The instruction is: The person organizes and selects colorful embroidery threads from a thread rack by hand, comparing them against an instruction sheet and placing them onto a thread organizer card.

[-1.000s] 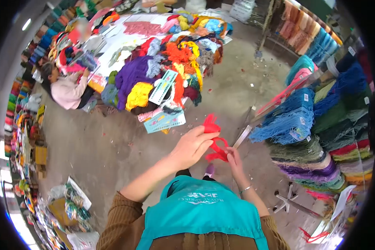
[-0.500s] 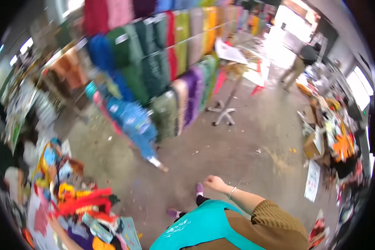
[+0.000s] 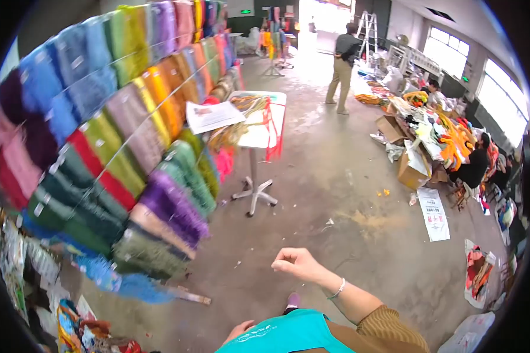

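My right hand [image 3: 300, 265] hangs in front of me over the bare concrete floor, fingers curled in, with nothing visible in them. A thin light bracelet [image 3: 338, 288] circles that wrist. Only a small part of my left hand [image 3: 239, 332] shows, beside the turquoise apron [image 3: 288, 334] I wear; its fingers are mostly hidden. To the left of both hands stands a rack of hanging yarn skeins in many colours, among them a purple skein [image 3: 174, 203]. A blue skein bundle [image 3: 115, 276] hangs low at its near end, by a wooden bar end [image 3: 193, 297].
A white wheeled table [image 3: 259, 134] holds a paper sheet [image 3: 215, 116] and yarn strands. Farther back stands a person [image 3: 343, 67] near a ladder [image 3: 368, 34]. Along the right, cardboard boxes [image 3: 415, 170], heaped yarn and seated people line the windows. A printed sack [image 3: 433, 215] lies on the floor.
My view has swung left and moved forward, so the rack and white table look nearer. My left hand has left the colourful pile at lower left and is now by my apron.
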### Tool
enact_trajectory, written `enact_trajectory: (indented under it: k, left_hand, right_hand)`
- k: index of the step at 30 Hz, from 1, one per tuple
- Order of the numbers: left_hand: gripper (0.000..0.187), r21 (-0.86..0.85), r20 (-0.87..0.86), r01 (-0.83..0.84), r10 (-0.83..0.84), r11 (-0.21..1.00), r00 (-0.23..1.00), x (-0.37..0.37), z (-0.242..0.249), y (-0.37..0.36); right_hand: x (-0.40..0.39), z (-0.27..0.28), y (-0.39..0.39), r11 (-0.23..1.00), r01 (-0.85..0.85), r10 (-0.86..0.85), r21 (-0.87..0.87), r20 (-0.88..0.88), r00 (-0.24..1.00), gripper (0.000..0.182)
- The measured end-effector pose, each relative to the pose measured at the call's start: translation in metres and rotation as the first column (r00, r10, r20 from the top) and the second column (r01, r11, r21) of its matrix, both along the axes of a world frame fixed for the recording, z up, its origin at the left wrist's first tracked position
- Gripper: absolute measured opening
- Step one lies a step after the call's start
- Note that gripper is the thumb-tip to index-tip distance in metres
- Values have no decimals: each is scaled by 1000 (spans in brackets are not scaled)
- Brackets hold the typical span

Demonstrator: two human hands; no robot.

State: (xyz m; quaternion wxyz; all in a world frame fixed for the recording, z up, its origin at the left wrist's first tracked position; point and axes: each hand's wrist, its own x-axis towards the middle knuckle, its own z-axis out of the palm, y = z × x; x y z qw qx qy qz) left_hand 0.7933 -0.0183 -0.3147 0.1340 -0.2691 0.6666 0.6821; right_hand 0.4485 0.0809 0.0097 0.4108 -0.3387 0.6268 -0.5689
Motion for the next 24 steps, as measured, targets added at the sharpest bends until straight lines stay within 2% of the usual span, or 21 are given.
enact_trajectory:
  k: [1,2,3,4,7,9,10,11,12,13,14,16,17,19,21,23,24]
  left_hand:
    - [51,-59,12,44,-43,997,999,-44,27,0]
    - [52,-117,29,86,-84,989,996,-88,76,0]
    - [50,-308,63,142,-129,941,990,-118,71,-11]
    - [44,-344,20,111,-111,932,994,-138,57,-26]
    - [47,-566,198,215,-122,796,973,-173,45,-78]
    - [43,-661,335,270,-47,700,941,-205,79,-97]
    - [43,-662,340,284,-60,693,939,-216,79,-105]
    - [41,-674,171,89,39,733,984,-223,74,-112]
    - [38,-650,1,-110,145,752,989,-232,72,-118]
    - [36,-530,39,-183,240,828,970,-245,69,-124]
    - [36,-535,43,-172,229,827,972,-257,66,-132]
    - [35,-501,-22,-166,179,850,984,-288,75,-143]
    - [34,-483,-42,-207,214,851,976,-309,80,-149]
    - [34,-495,-94,-176,148,851,984,-362,103,-161]
    - [34,-514,-146,-133,66,848,987,-429,148,-177]
    - [31,-316,-201,-121,58,941,978,-504,201,-178]
    - [31,-312,-205,-109,45,944,978,-540,216,-182]
  right_hand:
    - [-24,36,10,994,4,-14,-109,-92,996,21]
    - [-47,71,21,977,-4,-36,-215,-179,983,19]
    - [-68,102,31,932,-68,-61,-356,-338,939,20]
    - [-88,133,41,867,-156,-109,-473,-485,867,22]
    - [-130,217,62,628,-474,-45,-618,-637,770,24]
    - [-156,241,64,497,-586,-26,-640,-686,727,27]
    - [-168,250,62,473,-603,-30,-643,-695,718,28]
    - [-179,260,59,448,-619,-33,-645,-704,709,29]
    - [-189,271,56,438,-627,-5,-645,-699,715,42]
    - [-203,273,49,434,-627,4,-647,-694,720,49]
    - [-217,275,43,430,-626,13,-650,-689,724,56]
    - [-245,274,28,404,-642,41,-652,-688,724,56]
    - [-258,274,20,399,-645,46,-651,-689,723,56]
    - [-283,274,2,441,-576,-39,-688,-656,754,55]
    - [-313,280,-18,475,-576,-73,-665,-682,728,54]
    - [-341,287,-40,508,-599,-68,-619,-722,689,54]
    - [-352,287,-50,509,-550,-117,-662,-686,718,54]
